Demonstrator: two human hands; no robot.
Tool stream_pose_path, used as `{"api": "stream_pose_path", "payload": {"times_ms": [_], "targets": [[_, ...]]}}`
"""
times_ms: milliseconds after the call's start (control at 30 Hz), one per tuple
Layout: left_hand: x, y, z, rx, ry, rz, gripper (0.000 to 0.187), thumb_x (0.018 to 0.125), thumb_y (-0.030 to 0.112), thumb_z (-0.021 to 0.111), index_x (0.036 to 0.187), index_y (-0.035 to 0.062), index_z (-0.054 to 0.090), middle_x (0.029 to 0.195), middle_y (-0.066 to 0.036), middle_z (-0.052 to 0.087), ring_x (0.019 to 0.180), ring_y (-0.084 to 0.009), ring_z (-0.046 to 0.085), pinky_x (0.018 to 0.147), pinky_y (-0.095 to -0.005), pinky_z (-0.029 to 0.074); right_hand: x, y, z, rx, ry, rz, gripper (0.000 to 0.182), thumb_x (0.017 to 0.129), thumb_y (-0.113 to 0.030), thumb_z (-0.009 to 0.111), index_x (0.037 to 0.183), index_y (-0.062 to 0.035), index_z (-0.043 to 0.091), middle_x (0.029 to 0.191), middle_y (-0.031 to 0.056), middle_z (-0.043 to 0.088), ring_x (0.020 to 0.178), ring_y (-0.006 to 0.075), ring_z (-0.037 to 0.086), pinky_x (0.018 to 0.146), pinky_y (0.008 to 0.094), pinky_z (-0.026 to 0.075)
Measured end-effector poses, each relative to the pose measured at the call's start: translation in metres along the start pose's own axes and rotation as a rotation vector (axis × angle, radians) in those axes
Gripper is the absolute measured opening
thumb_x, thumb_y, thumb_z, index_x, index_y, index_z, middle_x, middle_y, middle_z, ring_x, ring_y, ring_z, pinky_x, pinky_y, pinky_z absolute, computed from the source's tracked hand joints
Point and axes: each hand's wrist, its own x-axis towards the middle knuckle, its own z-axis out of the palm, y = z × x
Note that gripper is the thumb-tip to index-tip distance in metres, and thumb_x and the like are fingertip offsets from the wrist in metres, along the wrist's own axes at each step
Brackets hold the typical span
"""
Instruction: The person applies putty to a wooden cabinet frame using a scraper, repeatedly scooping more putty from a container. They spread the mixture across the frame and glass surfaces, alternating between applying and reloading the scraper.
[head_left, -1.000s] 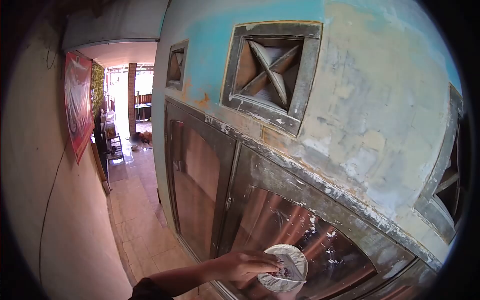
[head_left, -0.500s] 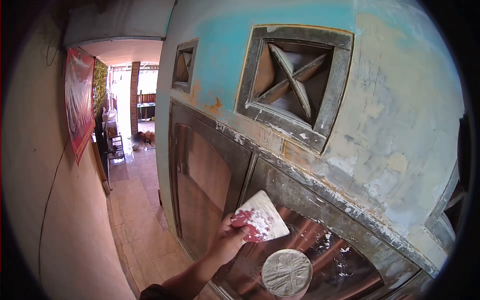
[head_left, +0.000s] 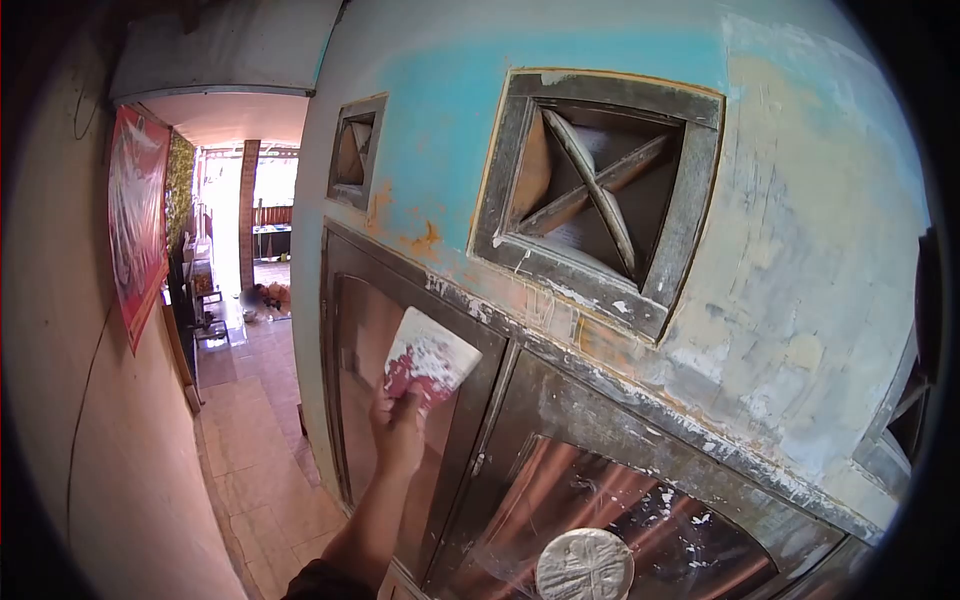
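Note:
My left hand [head_left: 400,415] is closed around the red, putty-smeared handle of a wide scraper [head_left: 432,352]. The scraper's pale blade points up and to the right, in front of the left dark wooden panel [head_left: 362,300]; whether it touches anything there I cannot tell. At the bottom, a round container [head_left: 585,566] shows a grey, creased putty surface, in front of the reddish glossy panel. What supports the container is hidden, and my right hand is not in view.
Above the panels, the turquoise and patchy wall [head_left: 430,130] has a square wooden vent [head_left: 692,215] and a smaller one [head_left: 335,150]. A red banner [head_left: 138,220] hangs on the left wall. Down the tiled passage [head_left: 235,430], a person [head_left: 272,296] is low near the floor.
My left hand and the scraper have moved left and up, and the blade has turned more upright. The container now sits lower and slightly further right in view. The view itself has shifted slightly.

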Motion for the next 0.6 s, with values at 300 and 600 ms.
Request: {"api": "stream_pose_path", "payload": {"times_ms": [300,600], "targets": [[0.109,-0.022,-0.005,1.022,-0.225,0.905,0.034,0.093,-0.007,0.055,0.126,-0.0027,0.066,0.133,-0.016,0.065,0.128,-0.0336,0.059,0.109,-0.043,0.046,-0.004,-0.013,0.002,-0.031,0.048,-0.076,0.048,0.103,-0.045,0.05,0.138,-0.0146,0.06,0.142,0.0104,0.057,0.127,0.0316,0.053,0.109,0.0546,0.042],[0.157,-0.06,-0.022,1.186,-0.406,1.117,0.033,0.091,-0.007,0.055,0.117,0.0029,0.072,0.133,-0.012,0.066,0.135,-0.0352,0.053,0.113,-0.0515,0.039,-0.002,-0.028,0.008,-0.03,0.06,-0.155,0.049,0.102,-0.047,0.051,0.138,-0.0145,0.059,0.142,0.0105,0.058,0.127,0.0318,0.053,0.109,0.0546,0.042]]}}
